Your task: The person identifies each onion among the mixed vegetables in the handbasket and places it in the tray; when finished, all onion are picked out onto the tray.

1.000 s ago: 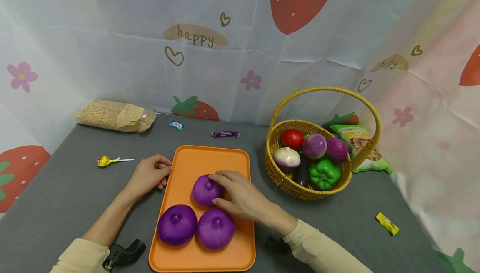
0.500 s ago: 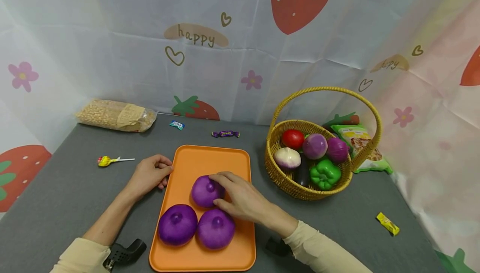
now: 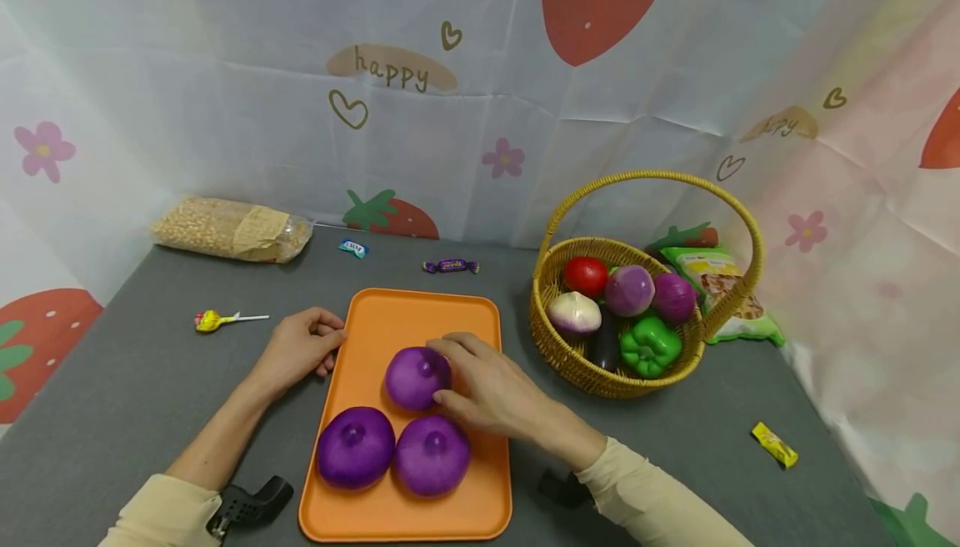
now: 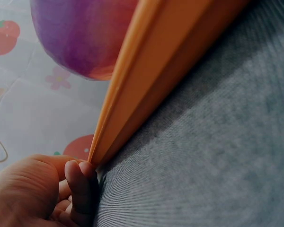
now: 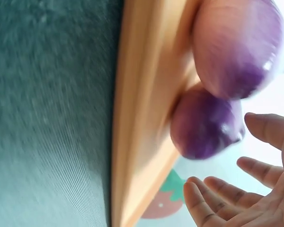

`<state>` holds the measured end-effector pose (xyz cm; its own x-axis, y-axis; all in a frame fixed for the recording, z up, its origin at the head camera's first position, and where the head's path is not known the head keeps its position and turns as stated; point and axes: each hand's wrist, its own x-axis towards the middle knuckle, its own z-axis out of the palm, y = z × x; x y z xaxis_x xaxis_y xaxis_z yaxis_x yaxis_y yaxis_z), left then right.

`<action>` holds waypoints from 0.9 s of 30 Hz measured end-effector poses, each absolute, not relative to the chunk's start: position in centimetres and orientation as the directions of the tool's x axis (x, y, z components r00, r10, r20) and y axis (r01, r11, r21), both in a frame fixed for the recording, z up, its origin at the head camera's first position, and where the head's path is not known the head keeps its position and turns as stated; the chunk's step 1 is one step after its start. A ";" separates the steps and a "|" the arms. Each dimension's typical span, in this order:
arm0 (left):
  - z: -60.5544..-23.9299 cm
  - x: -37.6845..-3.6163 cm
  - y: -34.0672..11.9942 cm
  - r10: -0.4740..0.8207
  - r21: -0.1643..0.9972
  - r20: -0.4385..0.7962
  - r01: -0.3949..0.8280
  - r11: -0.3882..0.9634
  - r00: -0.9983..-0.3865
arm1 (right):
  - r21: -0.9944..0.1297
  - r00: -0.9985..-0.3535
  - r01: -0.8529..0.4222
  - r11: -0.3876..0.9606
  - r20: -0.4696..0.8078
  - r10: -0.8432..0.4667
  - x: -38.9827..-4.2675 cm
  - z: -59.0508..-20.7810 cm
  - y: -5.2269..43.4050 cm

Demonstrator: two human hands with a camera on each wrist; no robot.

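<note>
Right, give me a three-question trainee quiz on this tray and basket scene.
1. True or false: the left hand touches the edge of the orange tray.
2. How many purple onions lie on the tray? A) two B) three C) four
3. Fill in: the green pepper sits in the ____.

Key: 1 true. 2 B. 3 basket. In the right wrist view, the right hand has its fingers spread beside the onion, not wrapped round it.

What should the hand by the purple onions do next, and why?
Probably lift the right hand away toward the basket. Its fingers are spread beside the third purple onion, which already rests on the orange tray; more onions wait in the basket.
</note>
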<state>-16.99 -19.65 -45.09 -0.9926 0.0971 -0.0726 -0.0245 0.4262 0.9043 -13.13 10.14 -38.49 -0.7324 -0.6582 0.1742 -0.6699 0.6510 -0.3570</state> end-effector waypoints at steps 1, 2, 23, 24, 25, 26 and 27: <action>-45.1 -17.0 -19.7 0.097 0.905 -0.072 -0.024 0.426 -0.993 | -0.352 -0.734 -0.670 0.654 0.178 -0.655 -13.2 -38.2 10.3; -45.0 -17.0 -19.7 0.096 0.905 -0.071 -0.023 0.426 -0.993 | -0.344 -0.735 -0.670 0.658 0.186 -0.652 -13.2 -38.0 10.5; -45.1 -17.0 -19.7 0.100 0.907 -0.062 -0.014 0.421 -0.993 | -0.139 -0.832 -0.482 0.865 0.382 -0.402 -20.1 -29.4 24.4; -45.1 -17.0 -19.7 0.099 0.907 -0.062 -0.014 0.422 -0.993 | -0.125 -0.846 -0.471 0.873 0.344 -0.407 -20.6 -29.3 25.0; -45.1 -17.0 -19.7 0.099 0.907 -0.061 -0.014 0.422 -0.993 | -0.110 -0.858 -0.463 0.879 0.302 -0.414 -21.1 -29.2 25.5; -45.1 -17.0 -19.7 0.098 0.908 -0.063 -0.016 0.419 -0.993 | -0.089 -0.867 -0.461 0.883 0.255 -0.427 -21.6 -29.1 26.0; -45.1 -16.9 -19.7 0.099 0.908 -0.063 -0.015 0.418 -0.993 | -0.069 -0.875 -0.460 0.885 0.206 -0.439 -22.0 -29.0 26.4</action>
<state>-16.94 -19.69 -45.05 -0.9931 0.0992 -0.0625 -0.0155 0.4178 0.9084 -22.02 26.42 -29.05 -0.8748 -0.4386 0.2057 -0.4601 0.8852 -0.0693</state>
